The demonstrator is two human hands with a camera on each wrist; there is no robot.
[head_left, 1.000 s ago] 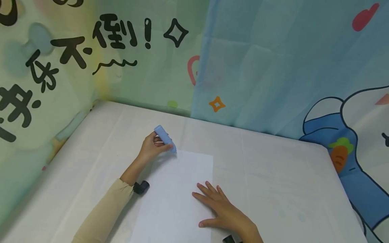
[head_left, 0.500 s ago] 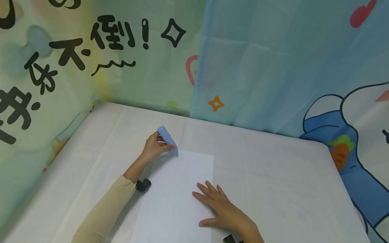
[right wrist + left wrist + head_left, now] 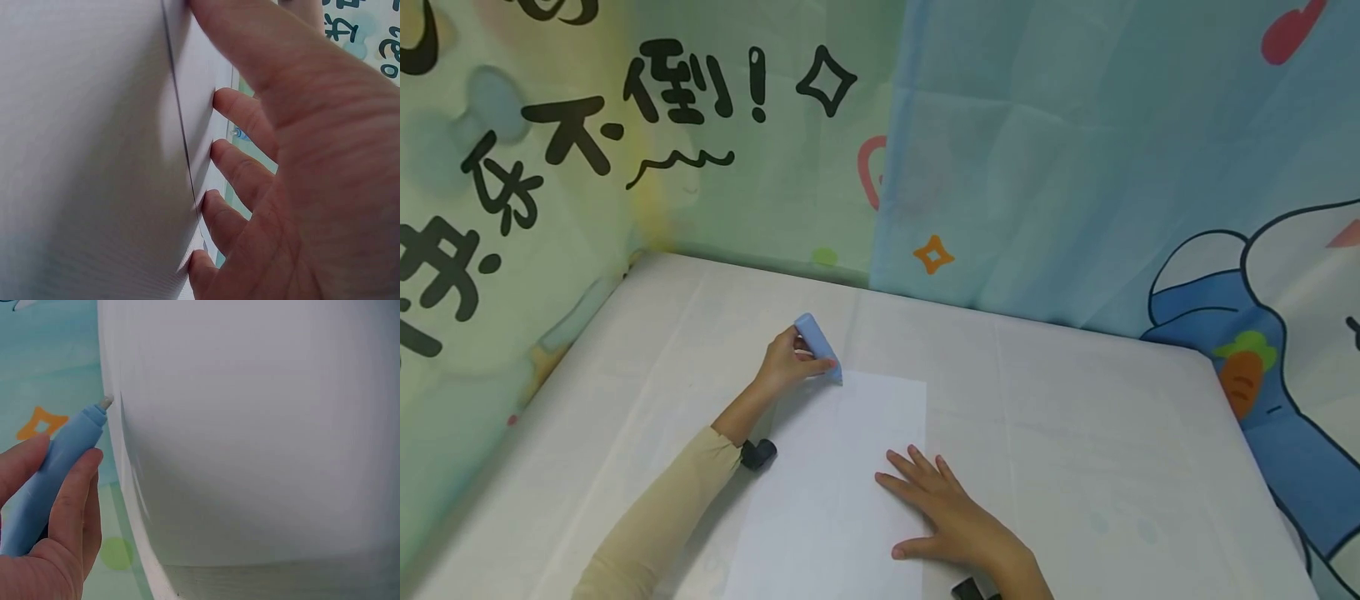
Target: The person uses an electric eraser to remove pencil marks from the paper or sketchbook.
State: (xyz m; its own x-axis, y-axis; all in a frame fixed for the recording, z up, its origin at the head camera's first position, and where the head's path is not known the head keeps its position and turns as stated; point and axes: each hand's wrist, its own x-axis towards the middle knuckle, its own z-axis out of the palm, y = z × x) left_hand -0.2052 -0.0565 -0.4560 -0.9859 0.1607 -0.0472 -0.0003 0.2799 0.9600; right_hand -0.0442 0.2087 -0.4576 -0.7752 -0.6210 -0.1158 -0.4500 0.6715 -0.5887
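Note:
My left hand (image 3: 781,362) grips a thick light-blue pen-shaped tool (image 3: 818,343) at the far edge of a white sheet of paper (image 3: 831,475). Tilted, the tool has its tip pointing down at the paper's top edge. In the left wrist view, thumb and fingers pinch the blue barrel (image 3: 53,478), and a narrow pale tip (image 3: 107,401) sticks out of its collar. My right hand (image 3: 951,521) lies with spread fingers over the paper's right edge. The right wrist view has its fingertips (image 3: 226,100) resting on the sheet, with the paper's edge running beneath the hand.
A white cloth (image 3: 1075,467) covers the table around the paper. Printed curtains (image 3: 1037,167) hang behind and to the left of it. Dark wrist cameras, such as the left one (image 3: 760,454), sit on both wrists.
My left hand has shifted slightly right and toward me, carrying the blue tool's tip a little along the paper's far edge. The right hand has stayed in place.

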